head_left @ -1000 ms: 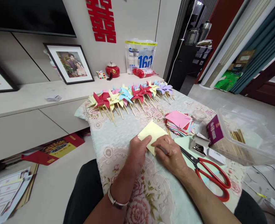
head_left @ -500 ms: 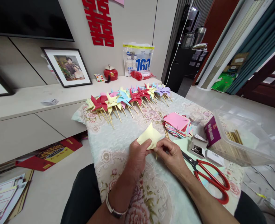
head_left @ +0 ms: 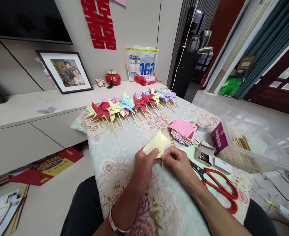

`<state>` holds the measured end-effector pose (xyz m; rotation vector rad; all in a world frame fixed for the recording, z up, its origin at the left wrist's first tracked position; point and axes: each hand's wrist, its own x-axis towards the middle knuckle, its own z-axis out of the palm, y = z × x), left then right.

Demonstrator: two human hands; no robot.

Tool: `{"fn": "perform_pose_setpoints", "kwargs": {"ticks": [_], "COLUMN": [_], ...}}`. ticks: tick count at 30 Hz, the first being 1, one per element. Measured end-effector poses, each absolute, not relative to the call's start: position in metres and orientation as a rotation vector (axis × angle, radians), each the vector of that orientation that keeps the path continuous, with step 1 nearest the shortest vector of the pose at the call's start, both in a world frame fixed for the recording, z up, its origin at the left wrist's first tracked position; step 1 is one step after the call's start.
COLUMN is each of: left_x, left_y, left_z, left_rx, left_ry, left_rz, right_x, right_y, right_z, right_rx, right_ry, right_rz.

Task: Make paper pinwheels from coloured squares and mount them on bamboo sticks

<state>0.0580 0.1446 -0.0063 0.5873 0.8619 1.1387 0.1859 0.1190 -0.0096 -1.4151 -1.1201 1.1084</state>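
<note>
Holding yellow paper (head_left: pixel 156 143) at near centre, over cloth (head_left: pixel 124 147): clamped under thumb of L hand (head_left: pixel 144 165), w/ near-right edge pinched betw. thumb & finger of R hand (head_left: pixel 177 160). Looking partly folded, so prob. midway thru this one; can't see pin or stick in it. Already made, by the look: pinwheels (head_left: pixel 127 104) on sticks, laid in a long overlapping row from far left to far centre; can't count. Still to use, prob.: stack (head_left: pixel 183 127) of cut squares, pink on top, just right of paper; also bundle (head_left: pixel 242 143) of sticks in clear tub (head_left: pixel 257 165) at right, & dark metal bits (head_left: pixel 207 159) in open box (head_left: pixel 208 149). Lying betw. R forearm & box, on green sheet (head_left: pixel 190 152): red-handled scissors (head_left: pixel 202 171), prob. in the way on that side.
</note>
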Motion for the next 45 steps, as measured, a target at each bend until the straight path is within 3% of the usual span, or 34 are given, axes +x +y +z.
{"fn": "perform_pose_setpoints", "kwargs": {"ticks": [31,39,45], "left_x": [0.064,0.051,0.044], "left_y": [0.148,0.150,0.149], "left_z": [-0.017,-0.006,0.000], "left_rx": [0.796,0.734,0.851], "left_ry": [1.056,1.032,0.994], "left_rz": [1.234,1.120,1.005], "right_x": [0.185,0.205,0.214], "right_y": [0.118,0.122,0.124], "right_z": [-0.012,-0.006,-0.005], "right_rx": [-1.457,-1.280,-1.207], "right_ry": [-1.064,-0.911,-0.837], "right_rz": [1.162,0.784,1.102]}}
